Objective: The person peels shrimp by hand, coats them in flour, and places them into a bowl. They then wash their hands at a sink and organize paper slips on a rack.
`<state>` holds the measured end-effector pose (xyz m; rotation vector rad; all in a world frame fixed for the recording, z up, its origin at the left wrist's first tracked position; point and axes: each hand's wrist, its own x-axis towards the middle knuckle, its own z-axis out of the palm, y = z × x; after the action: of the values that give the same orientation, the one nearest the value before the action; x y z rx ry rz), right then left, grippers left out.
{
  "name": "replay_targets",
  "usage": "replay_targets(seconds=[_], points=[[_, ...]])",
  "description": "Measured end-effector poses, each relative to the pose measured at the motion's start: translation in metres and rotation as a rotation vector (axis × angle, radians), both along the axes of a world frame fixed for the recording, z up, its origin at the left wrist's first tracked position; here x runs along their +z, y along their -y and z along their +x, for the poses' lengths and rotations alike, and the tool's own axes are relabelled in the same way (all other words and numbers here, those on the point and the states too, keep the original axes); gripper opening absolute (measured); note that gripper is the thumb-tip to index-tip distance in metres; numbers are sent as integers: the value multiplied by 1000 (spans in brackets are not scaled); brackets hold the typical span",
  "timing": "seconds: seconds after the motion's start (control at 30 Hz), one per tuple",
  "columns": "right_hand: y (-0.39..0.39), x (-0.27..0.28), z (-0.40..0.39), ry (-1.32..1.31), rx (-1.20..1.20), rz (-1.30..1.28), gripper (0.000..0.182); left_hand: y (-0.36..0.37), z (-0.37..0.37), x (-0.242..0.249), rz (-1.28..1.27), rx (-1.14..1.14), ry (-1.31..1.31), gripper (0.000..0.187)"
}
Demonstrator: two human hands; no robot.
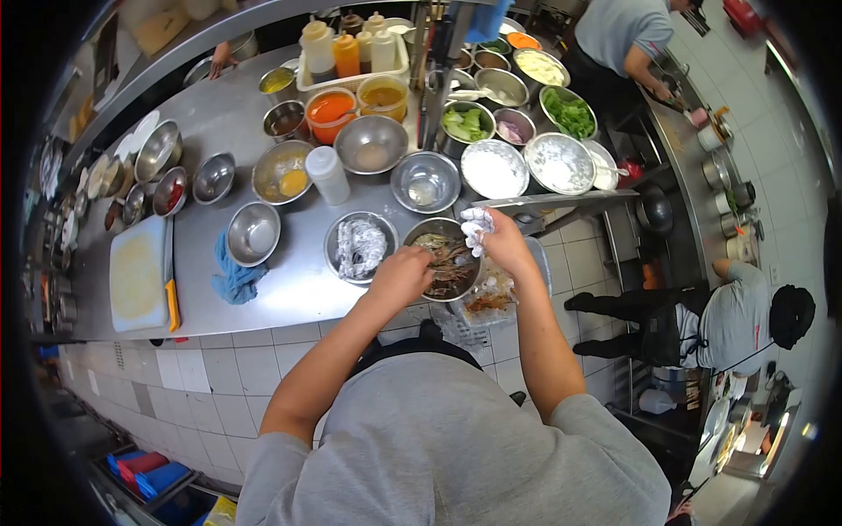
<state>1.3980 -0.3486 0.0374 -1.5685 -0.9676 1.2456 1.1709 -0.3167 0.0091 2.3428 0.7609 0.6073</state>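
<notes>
The raw shrimp lie in a steel bowl, under the left grip, whose fingertips dip among them; any pinch is hidden. Likely light, slippery, soft: best held mid-body. Beside it, the right grip curls, fingers white-coated, contents unclear.
</notes>
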Motion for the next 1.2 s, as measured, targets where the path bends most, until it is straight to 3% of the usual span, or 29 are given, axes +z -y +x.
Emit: replay_targets(seconds=[0.07,0.17,0.3,0.43,0.5,0.53,0.57,0.63,0.7,0.83,0.9,1.03,1.1,1.2], points=[[13,-7,10,12,9,-1,29,-2,29,-7,96,-31,-569,22],[31,-11,18,-16,-7,43,28,11,54,-49,298,132,-591,20],[45,-24,37,-6,-43,131,32,10,58,-58,235,81,-578,30],[59,-2,52,-70,-91,55,34,-6,54,-12,46,12,-607,31],[67,2,62,-89,-151,71,34,-18,47,13,-36,31,-360,31],[71,0,69,-128,-167,68,34,-29,52,34,-187,72,-371,34],[75,-1,76,-129,-172,73,34,-44,59,45,-181,67,-373,34],[83,-2,87,-166,-209,123,28,-76,77,62,-67,-53,-116,34],[89,7,94,-170,-222,122,26,-107,111,78,-12,-164,-83,31],[94,16,103,-206,-266,123,29,-152,191,72,32,-172,-248,41],[88,18,105,-207,-261,100,33,-176,222,37,-35,-374,-469,42],[41,19,109,14,-188,271,34,-176,233,6,151,-341,-365,45],[10,31,111,369,-105,230,34,-173,225,5,237,-161,-154,43],[-45,35,109,583,44,79,29,-161,196,34,212,-55,-9,36]])
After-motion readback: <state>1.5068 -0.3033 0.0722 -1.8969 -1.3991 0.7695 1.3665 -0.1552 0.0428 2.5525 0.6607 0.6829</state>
